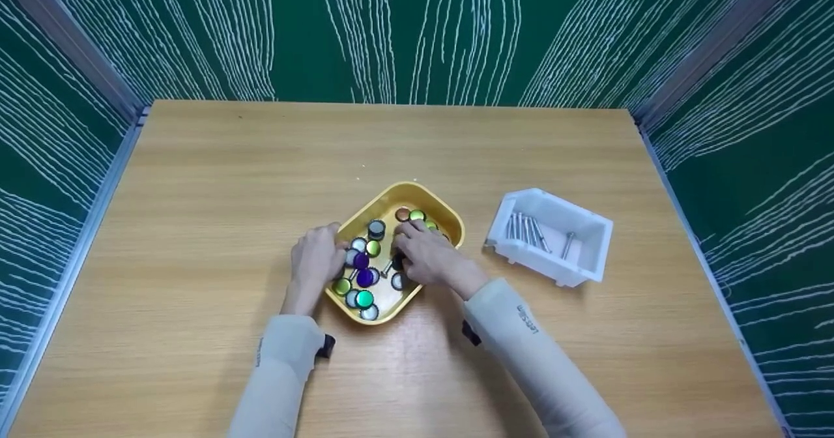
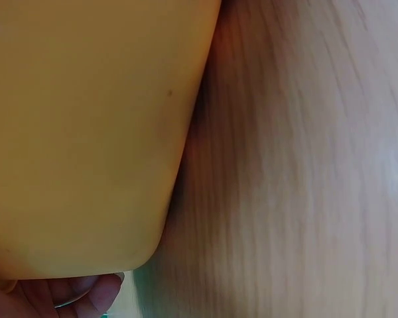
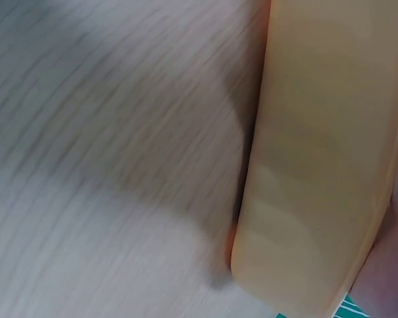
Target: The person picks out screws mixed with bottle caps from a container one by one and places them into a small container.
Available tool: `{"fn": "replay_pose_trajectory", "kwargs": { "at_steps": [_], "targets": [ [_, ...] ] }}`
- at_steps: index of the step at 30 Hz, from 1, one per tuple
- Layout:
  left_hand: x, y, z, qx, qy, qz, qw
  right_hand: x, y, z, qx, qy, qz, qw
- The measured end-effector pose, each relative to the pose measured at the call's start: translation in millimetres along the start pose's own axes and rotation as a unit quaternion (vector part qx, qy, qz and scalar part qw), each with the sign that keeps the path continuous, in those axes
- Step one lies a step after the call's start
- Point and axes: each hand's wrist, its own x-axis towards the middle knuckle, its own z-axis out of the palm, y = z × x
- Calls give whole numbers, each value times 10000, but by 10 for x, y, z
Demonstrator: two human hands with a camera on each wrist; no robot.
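Note:
A yellow tub (image 1: 448,215) sits on the table with bottle caps (image 1: 361,260) in green, purple, silver and brown. Among the caps, a silver screw (image 1: 387,269) lies beside the right hand. My left hand (image 1: 317,255) grips the tub's left rim; in the left wrist view, bent fingers (image 2: 103,295) show at the end of the tub's wall. Reaching over the right rim, my right hand (image 1: 427,252) has its fingers down among the caps. Its fingertips are hidden below the hand, so I cannot tell whether they pinch anything.
To the right of the tub stands a white plastic bin (image 1: 589,239) with several silver screws (image 1: 526,228) in it. Green panels (image 1: 306,34) with white streaks border the wooden table (image 1: 221,164) at the back and sides.

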Motion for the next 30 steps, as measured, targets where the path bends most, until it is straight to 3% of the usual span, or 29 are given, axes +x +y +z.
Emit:
{"fn": "replay_pose_trajectory", "kwargs": {
  "at_steps": [5, 11, 23, 26, 30],
  "targets": [
    [9, -6, -5, 57, -26, -45, 10000, 18, -28, 10, 258, 100, 355, 9990],
    [13, -22, -14, -1, -106, -86, 9999, 32, -79, 10, 168, -262, 840, 9960],
    [2, 1, 6, -43, -93, -95, 9999, 13, -131, -47, -1070, -404, 587, 9917],
    [4, 3, -2, -57, -138, -122, 9998, 20, -137, -43, -958, -408, 486, 9934],
    [-5, -1, 3, -70, -135, -113, 9998, 20, -151, -15, -364, -434, 467, 9973]
  ]
}}
